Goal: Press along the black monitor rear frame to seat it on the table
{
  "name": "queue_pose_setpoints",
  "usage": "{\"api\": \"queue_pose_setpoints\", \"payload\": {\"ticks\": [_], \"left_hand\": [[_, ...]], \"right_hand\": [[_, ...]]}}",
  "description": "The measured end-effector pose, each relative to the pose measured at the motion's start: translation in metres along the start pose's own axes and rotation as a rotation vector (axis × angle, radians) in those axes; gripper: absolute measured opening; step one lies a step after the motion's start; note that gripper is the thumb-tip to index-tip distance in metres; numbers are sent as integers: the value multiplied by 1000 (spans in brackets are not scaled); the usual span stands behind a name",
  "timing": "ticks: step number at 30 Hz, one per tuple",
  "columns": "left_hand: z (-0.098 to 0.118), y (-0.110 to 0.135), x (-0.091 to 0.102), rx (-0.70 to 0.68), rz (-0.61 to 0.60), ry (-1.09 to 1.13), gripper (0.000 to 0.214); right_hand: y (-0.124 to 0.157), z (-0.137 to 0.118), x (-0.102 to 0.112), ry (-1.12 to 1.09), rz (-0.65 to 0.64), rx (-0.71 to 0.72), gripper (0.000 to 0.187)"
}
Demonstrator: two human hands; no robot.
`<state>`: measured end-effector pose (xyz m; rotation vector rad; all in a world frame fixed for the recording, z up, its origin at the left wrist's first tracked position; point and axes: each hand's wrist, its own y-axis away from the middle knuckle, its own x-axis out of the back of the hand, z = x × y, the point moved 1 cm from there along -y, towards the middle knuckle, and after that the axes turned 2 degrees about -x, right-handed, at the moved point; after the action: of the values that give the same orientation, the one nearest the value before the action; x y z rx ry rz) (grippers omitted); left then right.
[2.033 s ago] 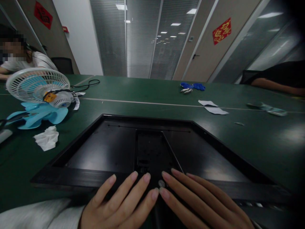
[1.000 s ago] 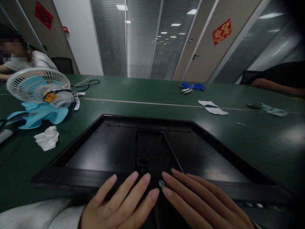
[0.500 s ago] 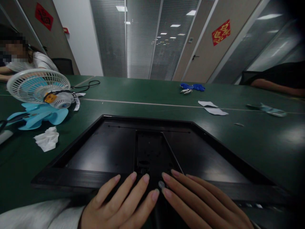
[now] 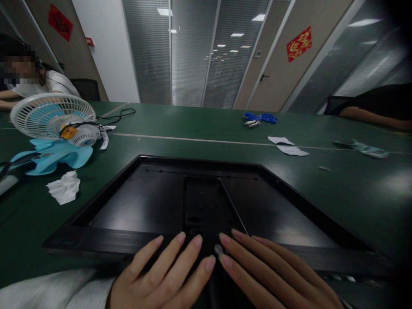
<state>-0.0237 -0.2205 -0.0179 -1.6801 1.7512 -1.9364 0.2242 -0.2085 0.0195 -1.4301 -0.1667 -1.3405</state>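
A black monitor [image 4: 128, 206] lies with its back panel up, its lower edge towards me. A recessed section [image 4: 202, 199] runs down its middle. My left hand [image 4: 167, 270] lies palm down over the near edge, fingers stretched out and apart. My right hand [image 4: 273, 270] rests flat beside it, fingers extended, thumb and fingertips pointing at the centre. A small round silvery piece [image 4: 218, 249] sits right at the right thumb and index tips; whether it is gripped is not clear. Below it, a dark part [image 4: 216, 287] like a stand neck shows between the hands.
On the left, a white fan [image 4: 54, 116] stands by its blue blades [image 4: 61, 154] and a crumpled tissue [image 4: 64, 187]. Blue gloves [image 4: 260, 117] and white paper [image 4: 291, 150] lie across the green table [image 4: 180, 118]. A person [image 4: 54, 81] sits far left; another person's arm [image 4: 373, 116] rests far right.
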Motion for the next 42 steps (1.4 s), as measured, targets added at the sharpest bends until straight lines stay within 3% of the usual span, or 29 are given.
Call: {"api": "queue_pose_setpoints", "payload": {"ticks": [33, 42], "left_hand": [[-2, 2, -2, 5, -30, -4, 30], [-11, -10, 17, -103, -78, -75, 38]], "right_hand": [[5, 0, 2, 22, -48, 32, 41], [0, 7, 10, 21, -60, 63, 47]]}}
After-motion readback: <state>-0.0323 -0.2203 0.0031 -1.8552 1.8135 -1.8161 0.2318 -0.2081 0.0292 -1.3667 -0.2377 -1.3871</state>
